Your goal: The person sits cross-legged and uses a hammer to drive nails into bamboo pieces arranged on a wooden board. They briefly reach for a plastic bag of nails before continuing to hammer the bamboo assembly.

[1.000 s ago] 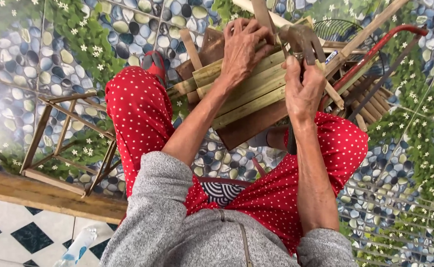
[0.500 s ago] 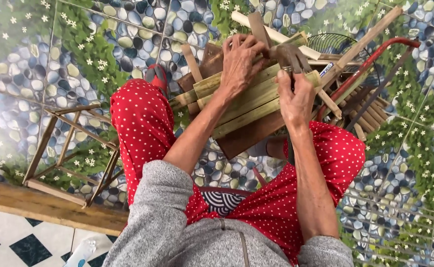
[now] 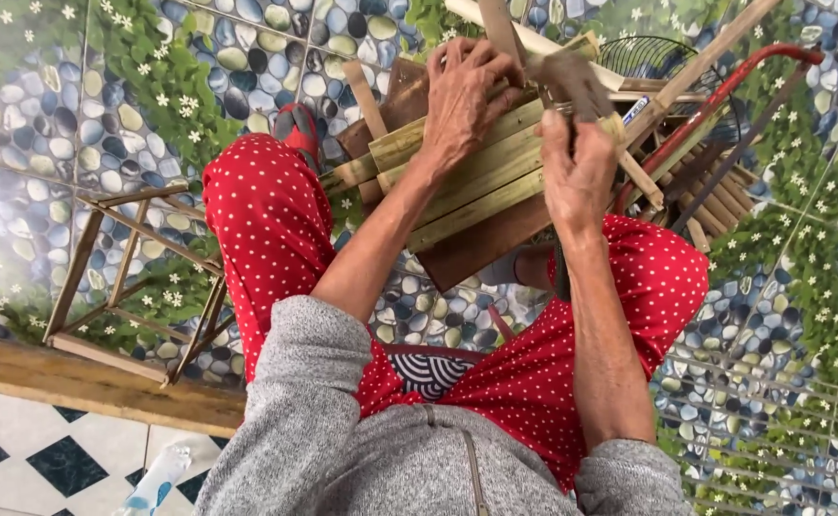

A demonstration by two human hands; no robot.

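A stack of pale bamboo slats [image 3: 467, 186] lies on a brown board [image 3: 481, 244] across my knees, which are in red dotted trousers. My left hand [image 3: 472, 96] presses down on the far end of the slats, its fingers curled around a thin upright stick [image 3: 500, 29]. My right hand [image 3: 577, 167] is just right of it, closed around a dark grey tool [image 3: 572, 81] held over the slats' right end. I cannot make out the tool's working end.
A small stick frame [image 3: 123, 277] stands on the pebble-patterned floor at left, beside a wooden plank [image 3: 85, 377]. A red metal tube [image 3: 725, 76], a fan grille [image 3: 658, 57] and a bundle of sticks [image 3: 715, 201] crowd the right. A plastic bottle [image 3: 156, 478] lies at bottom left.
Both hands stay on the slats. The right hand has shifted slightly up and left with the tool, and the view has drifted a little.
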